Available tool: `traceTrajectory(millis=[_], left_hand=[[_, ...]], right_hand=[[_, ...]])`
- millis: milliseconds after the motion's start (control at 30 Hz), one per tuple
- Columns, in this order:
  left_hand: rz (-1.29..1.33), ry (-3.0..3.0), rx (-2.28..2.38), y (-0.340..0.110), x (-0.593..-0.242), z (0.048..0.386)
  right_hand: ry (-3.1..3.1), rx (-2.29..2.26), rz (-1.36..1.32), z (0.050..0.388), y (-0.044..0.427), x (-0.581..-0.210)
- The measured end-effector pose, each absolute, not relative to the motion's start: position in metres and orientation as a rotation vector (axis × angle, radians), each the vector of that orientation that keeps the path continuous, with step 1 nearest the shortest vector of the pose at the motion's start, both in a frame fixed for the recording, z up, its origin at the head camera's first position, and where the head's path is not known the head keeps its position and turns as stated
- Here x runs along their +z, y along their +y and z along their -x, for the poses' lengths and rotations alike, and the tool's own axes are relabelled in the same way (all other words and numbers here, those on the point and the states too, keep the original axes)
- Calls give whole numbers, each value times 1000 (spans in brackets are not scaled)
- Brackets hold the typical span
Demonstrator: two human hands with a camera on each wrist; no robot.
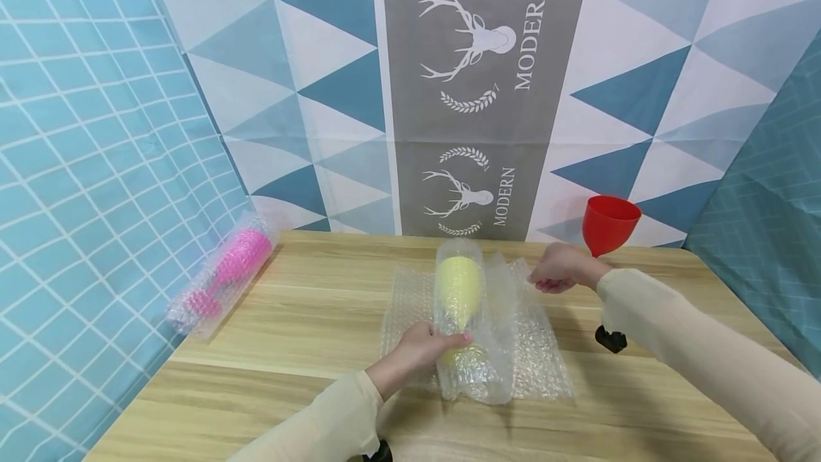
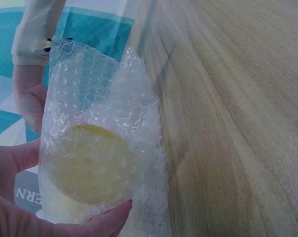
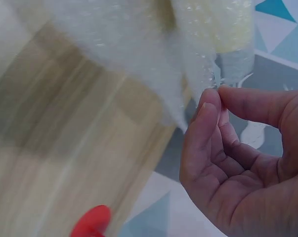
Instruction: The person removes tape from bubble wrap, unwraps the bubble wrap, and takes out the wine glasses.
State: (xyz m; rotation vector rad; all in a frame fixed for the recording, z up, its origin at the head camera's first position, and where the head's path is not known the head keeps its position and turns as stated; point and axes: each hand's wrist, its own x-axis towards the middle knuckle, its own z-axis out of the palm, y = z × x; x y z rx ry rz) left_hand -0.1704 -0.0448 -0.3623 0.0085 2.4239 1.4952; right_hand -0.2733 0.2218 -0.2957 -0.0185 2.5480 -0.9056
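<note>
A yellow goblet [image 1: 459,284] lies on the table inside bubble wrap [image 1: 539,348], its bowl toward the wall. My left hand [image 1: 420,351] grips the wrapped goblet around its stem, thumb across the top. In the left wrist view, the goblet's round yellow base [image 2: 92,165] shows through the plastic. My right hand [image 1: 564,268] is at the far right corner of the wrap; in the right wrist view, thumb and forefinger [image 3: 203,123] pinch the edge of the bubble wrap [image 3: 195,54]. Behind the right wrist stands a red goblet [image 1: 609,223], its lower part hidden.
At the left edge of the wooden table [image 1: 308,305], a pink goblet [image 1: 240,259] lies rolled in bubble wrap. A patterned cloth wall [image 1: 474,120] rises behind the table, with blue gridded cloth [image 1: 96,162] at the left.
</note>
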Motion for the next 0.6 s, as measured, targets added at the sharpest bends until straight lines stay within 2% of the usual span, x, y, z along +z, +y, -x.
traceTrajectory(millis=[600], left_hand=[[1,2445,1478,-44,-364,171]], right_hand=[[2413,-1081,-8,269,250,-329]])
